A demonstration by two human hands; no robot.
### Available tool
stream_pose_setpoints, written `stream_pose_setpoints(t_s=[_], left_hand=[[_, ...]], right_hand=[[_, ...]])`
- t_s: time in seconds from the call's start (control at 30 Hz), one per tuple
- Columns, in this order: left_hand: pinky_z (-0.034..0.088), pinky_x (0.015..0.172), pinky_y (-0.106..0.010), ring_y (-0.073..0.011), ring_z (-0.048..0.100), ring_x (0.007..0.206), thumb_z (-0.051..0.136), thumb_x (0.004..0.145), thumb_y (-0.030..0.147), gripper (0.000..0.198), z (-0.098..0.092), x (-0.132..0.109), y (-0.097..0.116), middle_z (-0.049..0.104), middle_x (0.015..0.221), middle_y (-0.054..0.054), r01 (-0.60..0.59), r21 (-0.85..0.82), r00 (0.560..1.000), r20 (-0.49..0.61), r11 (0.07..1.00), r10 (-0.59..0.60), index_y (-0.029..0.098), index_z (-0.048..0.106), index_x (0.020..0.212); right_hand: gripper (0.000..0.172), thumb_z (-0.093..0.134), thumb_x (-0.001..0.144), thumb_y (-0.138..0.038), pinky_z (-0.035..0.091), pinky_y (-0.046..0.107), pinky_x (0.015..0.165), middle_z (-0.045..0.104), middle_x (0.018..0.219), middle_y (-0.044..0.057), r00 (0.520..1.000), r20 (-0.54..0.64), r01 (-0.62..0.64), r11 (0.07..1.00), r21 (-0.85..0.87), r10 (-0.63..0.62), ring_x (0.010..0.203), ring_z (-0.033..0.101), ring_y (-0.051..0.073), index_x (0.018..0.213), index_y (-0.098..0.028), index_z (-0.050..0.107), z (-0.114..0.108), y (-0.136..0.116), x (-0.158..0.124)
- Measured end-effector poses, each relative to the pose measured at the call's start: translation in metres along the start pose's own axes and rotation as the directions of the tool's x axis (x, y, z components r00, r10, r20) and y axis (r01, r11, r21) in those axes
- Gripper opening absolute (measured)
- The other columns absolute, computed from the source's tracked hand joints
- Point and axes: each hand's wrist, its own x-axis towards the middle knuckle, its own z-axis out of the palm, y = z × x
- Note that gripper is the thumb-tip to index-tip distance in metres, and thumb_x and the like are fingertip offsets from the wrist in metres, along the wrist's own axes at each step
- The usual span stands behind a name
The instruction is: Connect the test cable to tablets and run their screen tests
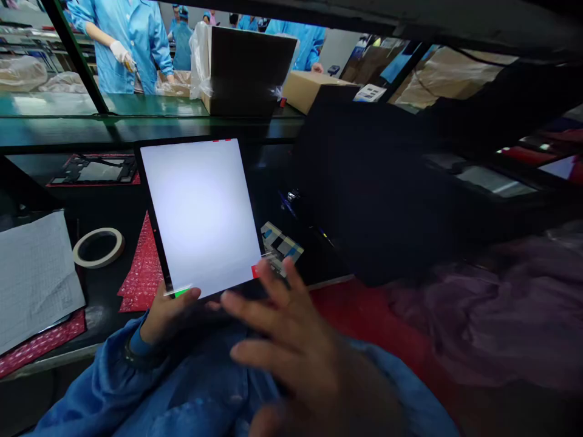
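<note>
From far off, I watched through the head camera and judged the step in hand to be holding up one lit tablet [204,218] to handle its white screen; the next move called for a steady left grip and light right fingertips.

Going left to right, I counted one stack of paper [39,273] on red bubble wrap [50,343], one black frame [100,170] on more wrap behind, one tape roll [93,264], and a red bubble pouch [141,273] beside the tablet.

The tablet leaned, tilted, at the near side of the dark bench [102,294]. One left hand [166,315] gripped its lower left corner, thumb by a green patch [182,292]. One right hand [305,358], blurred, hung near its lower right corner and a red patch [254,271], fingers spread and gripping nothing I could see; I could not tell whether they touched.

Past the tablet lay one taped card [286,246]. Two boxes [310,88] stood across the bench.
</note>
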Motion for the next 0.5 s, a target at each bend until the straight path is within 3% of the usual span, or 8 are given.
stream_pose_setpoints(t_s=[0.1, 0.2, 0.33, 0.4, 0.5], left_hand=[[0.062, 0.061, -0.039, -0.029, 0.073, 0.062, 0.091, 0.052, 0.038, 0.087, 0.004, -0.01, 0.006, 0.075, 0.071, -0.005, -0.024, 0.062, 1.0, -0.012, 0.998, 0.025, 0.014, 0.059, 0.129], [0.062, 0.056, -0.039, -0.0291, 0.072, 0.058, 0.093, 0.048, 0.039, 0.094, 0.008, -0.015, 0.008, 0.075, 0.074, -0.005, -0.046, 0.038, 0.999, 0.001, 0.998, 0.046, 0.016, 0.057, 0.131], [0.061, 0.056, -0.037, -0.0279, 0.072, 0.057, 0.093, 0.047, 0.038, 0.098, 0.007, -0.015, 0.005, 0.076, 0.071, -0.005, -0.046, 0.015, 0.999, -0.009, 0.999, 0.046, 0.015, 0.053, 0.134], [0.062, 0.059, -0.037, -0.0286, 0.073, 0.059, 0.093, 0.048, 0.038, 0.098, 0.006, -0.014, 0.003, 0.076, 0.07, -0.007, -0.024, 0.014, 1.0, -0.006, 1.0, 0.024, 0.012, 0.053, 0.134], [0.062, 0.059, -0.038, -0.0296, 0.073, 0.059, 0.093, 0.048, 0.037, 0.093, 0.007, -0.015, 0.002, 0.076, 0.069, -0.008, -0.031, 0.029, 0.999, 0.006, 0.999, 0.031, 0.009, 0.056, 0.129]], right_hand=[[0.03, 0.054, 0.094, -0.049, 0.015, 0.059, 0.121, 0.053, 0.146, 0.006, 0.947, -0.245, -0.19, 0.978, 0.088, 0.206, 0.148, 0.025, 0.031, 0.105, -0.025, 0.067, 0.005, 0.036, -0.008], [0.025, 0.053, 0.096, -0.041, 0.022, 0.057, 0.12, 0.049, 0.149, 0.007, 0.812, -0.397, -0.384, 0.904, 0.187, 0.427, 0.147, 0.029, 0.029, 0.113, -0.026, 0.064, 0.024, 0.062, -0.018], [0.03, 0.052, 0.095, -0.047, 0.033, 0.052, 0.115, 0.041, 0.154, 0.008, 0.651, -0.38, -0.506, 0.749, 0.427, 0.657, 0.143, 0.037, 0.028, 0.114, -0.027, 0.064, 0.053, 0.074, -0.033], [0.031, 0.05, 0.096, -0.049, 0.034, 0.051, 0.115, 0.04, 0.154, 0.007, 0.615, -0.334, -0.494, 0.679, 0.543, 0.714, 0.143, 0.037, 0.027, 0.114, -0.028, 0.065, 0.062, 0.075, -0.039], [0.033, 0.048, 0.096, -0.051, 0.033, 0.049, 0.116, 0.044, 0.152, 0.006, 0.599, -0.295, -0.448, 0.617, 0.647, 0.744, 0.144, 0.035, 0.026, 0.113, -0.029, 0.066, 0.07, 0.074, -0.044]])
